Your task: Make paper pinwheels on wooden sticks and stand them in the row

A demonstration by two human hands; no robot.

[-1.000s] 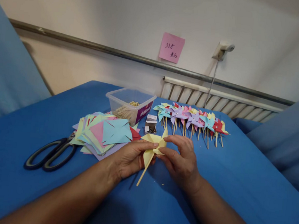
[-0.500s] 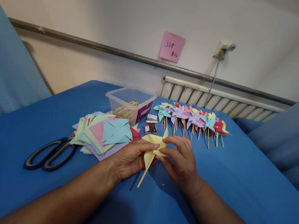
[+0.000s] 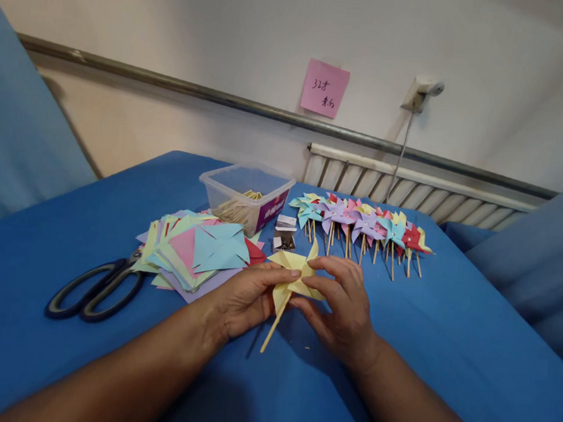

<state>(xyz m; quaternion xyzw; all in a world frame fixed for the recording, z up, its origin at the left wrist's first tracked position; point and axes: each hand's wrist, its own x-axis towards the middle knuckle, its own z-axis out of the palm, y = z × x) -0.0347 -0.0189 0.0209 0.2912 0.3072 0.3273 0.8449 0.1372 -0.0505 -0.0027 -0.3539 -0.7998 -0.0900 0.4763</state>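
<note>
A yellow paper pinwheel (image 3: 292, 271) is pinched between the fingertips of the left hand (image 3: 247, 300) and the right hand (image 3: 342, 305), both sets of fingers being closed on its folded vanes at the centre. Its wooden stick (image 3: 274, 325) is slanted down toward the near edge of the blue table (image 3: 448, 331), with the pinwheel held just above the middle of it. A small box of pins (image 3: 284, 241) is seen just beyond the fingers. A stack of cut coloured paper squares (image 3: 199, 250) is laid to the left, with black scissors (image 3: 95, 286) beside it nearer the left edge. A clear plastic tub of sticks (image 3: 246, 198) is set toward the far edge, and a row of finished pinwheels (image 3: 359, 227) is lined up to its right.
</note>
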